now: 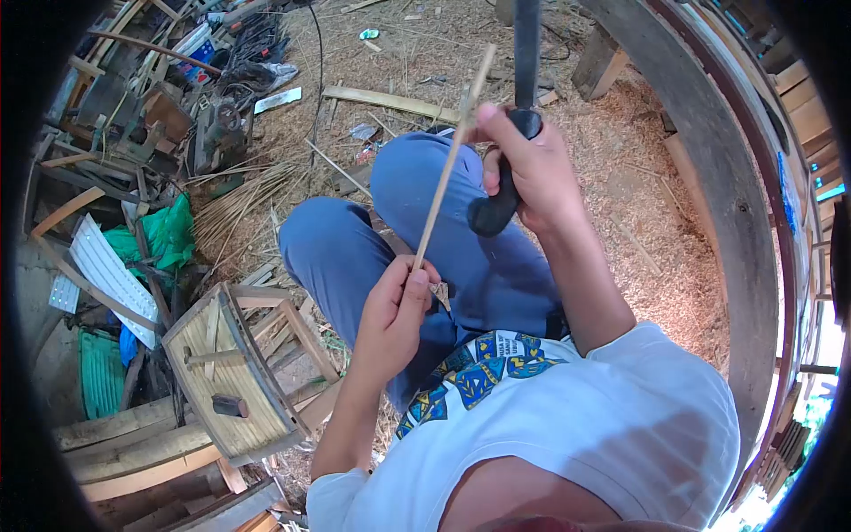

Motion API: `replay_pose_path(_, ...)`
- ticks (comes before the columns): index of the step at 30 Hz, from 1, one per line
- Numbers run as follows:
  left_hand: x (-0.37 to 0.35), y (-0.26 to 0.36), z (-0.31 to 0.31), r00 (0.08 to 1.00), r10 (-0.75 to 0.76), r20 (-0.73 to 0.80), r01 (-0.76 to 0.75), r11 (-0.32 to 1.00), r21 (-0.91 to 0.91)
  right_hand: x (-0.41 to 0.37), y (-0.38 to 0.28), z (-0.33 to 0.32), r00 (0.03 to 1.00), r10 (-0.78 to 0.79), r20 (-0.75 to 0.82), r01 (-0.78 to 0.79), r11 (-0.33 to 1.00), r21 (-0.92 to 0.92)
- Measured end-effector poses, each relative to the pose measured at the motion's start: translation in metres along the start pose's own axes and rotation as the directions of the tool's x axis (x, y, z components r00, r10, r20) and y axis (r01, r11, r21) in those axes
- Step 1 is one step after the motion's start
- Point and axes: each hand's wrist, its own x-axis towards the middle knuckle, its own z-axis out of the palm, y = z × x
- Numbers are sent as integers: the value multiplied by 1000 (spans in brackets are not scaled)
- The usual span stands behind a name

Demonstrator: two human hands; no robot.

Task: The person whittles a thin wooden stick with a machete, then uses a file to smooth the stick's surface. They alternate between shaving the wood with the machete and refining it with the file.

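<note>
My left hand is closed around the lower end of a thin wooden strip, which slants up and to the right over my knees. My right hand grips the black handle of a large knife, its dark blade pointing away from me past the top edge of the view. The strip's upper part passes close by my right thumb and fingertips. Both hands are above my lap, over my blue-grey trousers.
At my left stands a small wooden stool with a dark block on it. Beyond lie a bundle of thin sticks, a green plastic bag and a plank. A curved wooden beam runs along my right. Shavings cover the ground.
</note>
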Motion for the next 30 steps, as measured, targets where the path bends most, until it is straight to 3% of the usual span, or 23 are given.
replay_pose_path(5,2,-19,-5,993,-89,-74,79,989,-128,-12,13,-15,999,-17,32,26,959,-282)
replay_pose_path(9,11,-31,3,988,-107,-115,90,985,-145,-22,18,-51,991,54,126,6,903,-430)
replay_pose_path(12,18,-34,4,991,-103,-91,90,986,-137,-27,21,-63,973,-93,210,215,695,-686)
replay_pose_path(15,24,-36,6,995,-79,-66,68,987,-148,-38,23,-61,949,-159,273,315,391,-865)
replay_pose_path(18,28,-36,10,995,-77,-62,66,983,-171,-48,30,-57,927,-160,338,373,328,-868)
replay_pose_path(19,29,-36,11,995,-82,-64,70,981,-179,-51,31,-54,949,-89,303,315,310,-897)
replay_pose_path(22,31,-35,12,993,-86,-79,72,985,-158,-50,40,-57,915,-159,371,400,224,-889)
replay_pose_path(30,38,-28,15,989,-140,-53,128,974,-186,-39,37,-69,865,-112,489,501,136,-854)
